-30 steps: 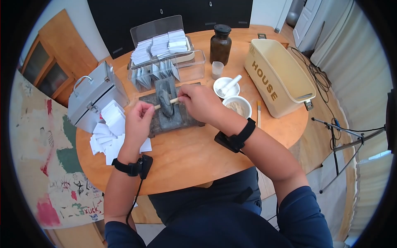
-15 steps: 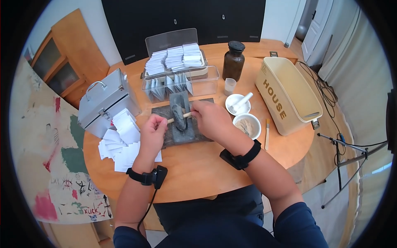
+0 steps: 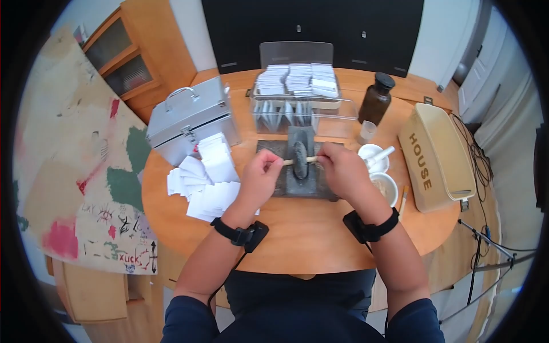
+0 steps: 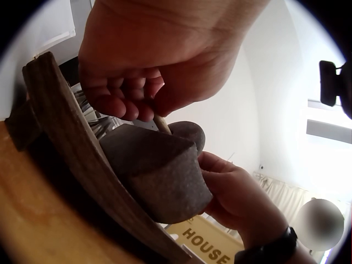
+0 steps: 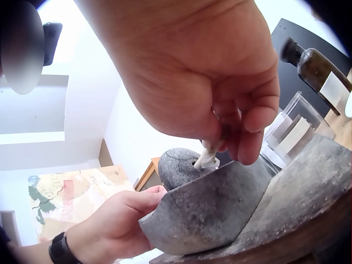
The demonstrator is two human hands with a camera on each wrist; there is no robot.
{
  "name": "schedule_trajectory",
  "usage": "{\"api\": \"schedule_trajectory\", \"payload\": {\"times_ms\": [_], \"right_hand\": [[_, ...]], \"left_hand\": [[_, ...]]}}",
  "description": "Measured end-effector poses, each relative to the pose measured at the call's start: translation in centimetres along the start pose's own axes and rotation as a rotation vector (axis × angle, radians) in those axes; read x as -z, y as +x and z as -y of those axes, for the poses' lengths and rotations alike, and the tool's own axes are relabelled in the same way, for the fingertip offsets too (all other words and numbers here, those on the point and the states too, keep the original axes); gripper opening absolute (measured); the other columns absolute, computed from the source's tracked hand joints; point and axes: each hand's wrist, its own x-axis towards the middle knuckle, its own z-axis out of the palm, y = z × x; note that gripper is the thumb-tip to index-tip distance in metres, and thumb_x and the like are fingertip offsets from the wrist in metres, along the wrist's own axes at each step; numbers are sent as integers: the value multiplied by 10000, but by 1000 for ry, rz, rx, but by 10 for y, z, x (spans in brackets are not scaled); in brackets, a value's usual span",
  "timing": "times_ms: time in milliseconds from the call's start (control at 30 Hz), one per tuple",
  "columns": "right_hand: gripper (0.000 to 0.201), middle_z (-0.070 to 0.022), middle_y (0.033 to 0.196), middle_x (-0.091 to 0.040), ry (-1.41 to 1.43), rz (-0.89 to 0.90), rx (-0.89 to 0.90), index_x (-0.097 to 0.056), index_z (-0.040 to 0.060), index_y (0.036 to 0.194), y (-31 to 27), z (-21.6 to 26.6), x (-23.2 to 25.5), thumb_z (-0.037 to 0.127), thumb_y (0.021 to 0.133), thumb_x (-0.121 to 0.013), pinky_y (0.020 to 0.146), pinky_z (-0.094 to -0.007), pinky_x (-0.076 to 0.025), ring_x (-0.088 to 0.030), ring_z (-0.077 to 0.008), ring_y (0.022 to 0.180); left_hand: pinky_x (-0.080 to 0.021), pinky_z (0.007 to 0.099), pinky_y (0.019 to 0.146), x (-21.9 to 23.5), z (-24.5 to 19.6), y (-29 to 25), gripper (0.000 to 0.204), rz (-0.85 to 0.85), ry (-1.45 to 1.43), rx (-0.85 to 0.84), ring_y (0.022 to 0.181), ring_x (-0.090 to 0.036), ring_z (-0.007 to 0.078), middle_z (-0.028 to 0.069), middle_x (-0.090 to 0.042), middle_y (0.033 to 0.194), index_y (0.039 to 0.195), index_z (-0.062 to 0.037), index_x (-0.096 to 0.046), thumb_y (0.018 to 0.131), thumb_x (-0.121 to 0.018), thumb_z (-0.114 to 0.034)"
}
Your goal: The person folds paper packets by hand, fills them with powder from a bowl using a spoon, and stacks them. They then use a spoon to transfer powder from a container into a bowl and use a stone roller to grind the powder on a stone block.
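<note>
A grey stone grinding wheel (image 3: 300,161) stands on edge in a narrow stone trough (image 3: 301,187), and a pale wooden axle (image 3: 311,159) runs through its middle. My left hand (image 3: 262,174) pinches the axle's left end between thumb and fingers. On the other side, my right hand (image 3: 346,171) grips the right end. In the right wrist view the wheel (image 5: 179,168) rises above the trough's wall (image 5: 206,206); its lower part is hidden inside. The trough rests on a dark slab (image 3: 269,148) on the table.
White paper packets (image 3: 214,197) lie left, beside a silver metal case (image 3: 191,123). Behind are clear bins (image 3: 343,117) of packets. To the right stand a brown bottle (image 3: 375,100), small cup (image 3: 368,132), mortar bowl (image 3: 366,151), powder bowl (image 3: 394,197), brush (image 3: 404,203) and cream HOUSE box (image 3: 420,177).
The head view has turned left, so everything sits farther right in it. Both hands keep their hold on the axle; the wheel has come slightly nearer the body along the trough.
</note>
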Motion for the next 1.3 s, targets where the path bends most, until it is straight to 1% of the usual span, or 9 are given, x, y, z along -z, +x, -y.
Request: {"api": "schedule_trajectory", "payload": {"times_ms": [100, 167, 467, 700, 800, 967, 1100, 1233, 1300], "right_hand": [[67, -137, 894, -667, -7, 22, -6, -601, 72, 898, 0, -2, -2, 134, 899, -575, 695, -478, -492, -631, -372, 854], [73, -153, 823, -659, 29, -38, 42, -599, 62, 880, -1, -1, -4, 133, 895, -604, 656, -456, -494, -628, -389, 787], [58, -145, 853, -662, 17, -2, 23, -595, 67, 891, 1, 2, -2, 124, 898, -594, 663, -461, -490, -629, -380, 797], [73, -150, 836, -674, -20, 42, -1, -609, 66, 898, 4, 2, 1, 139, 901, -596, 670, -458, -493, -634, -382, 799], [83, -155, 819, -674, -29, 38, 2, -612, 66, 899, 3, 2, 0, 147, 903, -597, 670, -463, -493, -636, -382, 793], [89, -164, 802, -672, -28, 35, -8, -614, 66, 899, 3, -1, 0, 153, 904, -598, 666, -471, -493, -640, -381, 790], [94, -171, 806, -672, -45, 39, -6, -616, 70, 908, 5, 1, -2, 162, 905, -596, 669, -480, -493, -640, -388, 796], [110, -180, 840, -679, -66, 24, -9, -616, 75, 918, 3, -2, -4, 177, 908, -577, 685, -490, -500, -644, -401, 818], [119, -181, 859, -680, -36, 4, -7, -617, 76, 917, 3, -6, -7, 185, 907, -568, 693, -500, -502, -645, -405, 822]], "left_hand": [[-385, 215, 560, -1, -3, 0, 109, 2, -44, 30, 628, -469, 35, -48, -537, 693, 875, -41, -585, 944, -620, -117], [-377, 209, 563, 0, -7, -1, 108, -8, -12, 46, 635, -462, 29, -53, -529, 698, 875, -45, -577, 950, -612, -114], [-361, 208, 554, 1, -11, -2, 109, -2, -24, 53, 633, -440, 22, -59, -514, 705, 883, -47, -568, 962, -599, -116], [-378, 229, 562, 0, 0, 2, 112, -15, 28, -11, 636, -465, 45, -34, -530, 696, 871, -33, -564, 948, -600, -107], [-371, 210, 560, 1, 2, 3, 104, 17, 55, -62, 613, -465, 45, -33, -525, 683, 893, -61, -547, 974, -568, -123], [-401, 237, 583, -1, -9, 2, 122, 19, -15, 54, 644, -488, 59, -17, -547, 703, 895, -38, -538, 961, -586, -129], [-391, 214, 574, 1, 0, 5, 118, 31, -18, 22, 621, -487, 56, -24, -539, 690, 899, -72, -543, 979, -566, -156], [-394, 227, 546, 3, 3, 7, 135, 23, 20, 99, 606, -486, 59, -22, -538, 678, 881, -65, -543, 967, -593, -156], [-377, 214, 526, 4, 10, 8, 129, 28, -78, 21, 585, -471, 54, -27, -529, 662, 877, -81, -548, 967, -596, -161]]}}
